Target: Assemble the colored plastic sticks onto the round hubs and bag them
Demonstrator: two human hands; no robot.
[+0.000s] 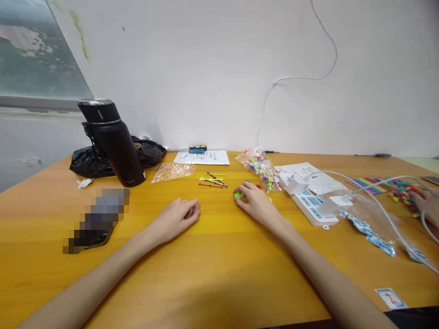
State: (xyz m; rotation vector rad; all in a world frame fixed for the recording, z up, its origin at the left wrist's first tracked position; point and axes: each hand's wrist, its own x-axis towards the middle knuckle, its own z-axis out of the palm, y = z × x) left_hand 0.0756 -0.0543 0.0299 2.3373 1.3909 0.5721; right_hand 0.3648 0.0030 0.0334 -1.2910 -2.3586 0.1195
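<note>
Table (212, 242): smooth wood-grain surface, low sheen; bottle (118, 153): matt black body, shiny metallic lid; bag (154, 154): thin black plastic, glossy and creased; wrapper (173, 172): clear plastic film, crinkled (highlights mark its folds); sheet (219, 157): white paper, matt; arrow sticks (211, 185) and green piece (238, 195): coloured plastic, smooth; power strip (308, 205): hard white plastic, smooth; wall (206, 68): matt white, scuffed in places.

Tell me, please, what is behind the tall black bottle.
Crumpled black plastic shows on either side of the bottle, with the wall farther back. The stretch directly behind is covered, so I cannot tell whether it is one piece.
</note>
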